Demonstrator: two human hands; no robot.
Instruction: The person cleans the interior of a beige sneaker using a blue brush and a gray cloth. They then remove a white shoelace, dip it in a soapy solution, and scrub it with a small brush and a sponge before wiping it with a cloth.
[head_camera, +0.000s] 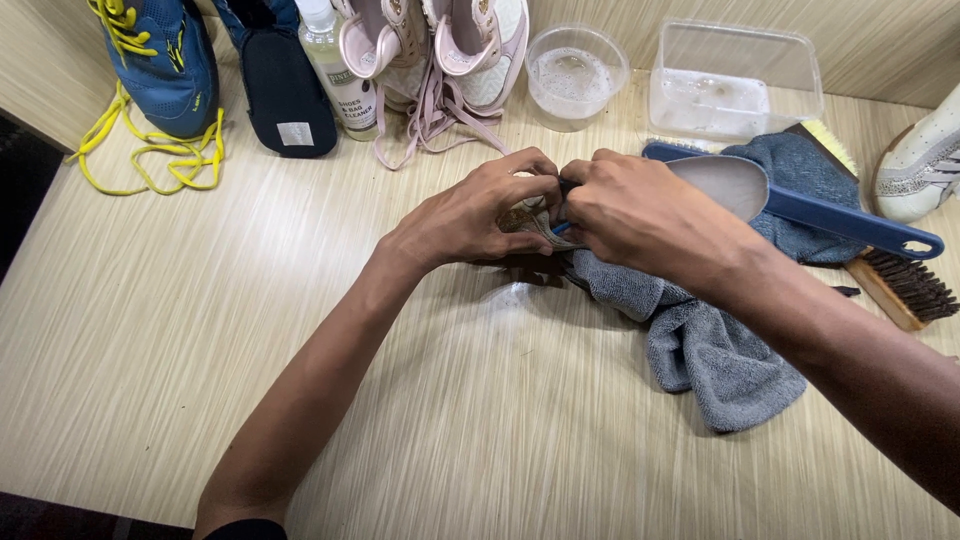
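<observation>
Two bare hands meeting in the middle of the table (200, 330), fingertips almost touching. Left hand (470, 212) pinched shut on a small flat thing (528, 222), pale with a dark pattern (too hidden to say what kind). Right hand (640, 215) closed on the same small thing from the other side, and a bit of blue peeking out between the thumbs. Small thing held just above the table, right between both hands, so neither hand nearer than the other. Long side of it lying left to right, from one hand across to the other.

Under the right wrist, a grey towel (710, 350), crumpled and spread toward the near edge. Behind the right hand, a blue-handled brush (850, 222) with its handle pointing right, resting on a darker blue cloth (800, 170). Next to that, a wooden brush (905, 285) with dark bristles.

Along the back wall: a blue shoe (160, 60) with loose yellow laces (150, 150), a dark insole (285, 95), a cleaner bottle (335, 65), a pair of pink shoes (440, 40), a round bowl (575, 75) of foamy water, a clear box (735, 80), and a white shoe (925, 160) at the far right.
</observation>
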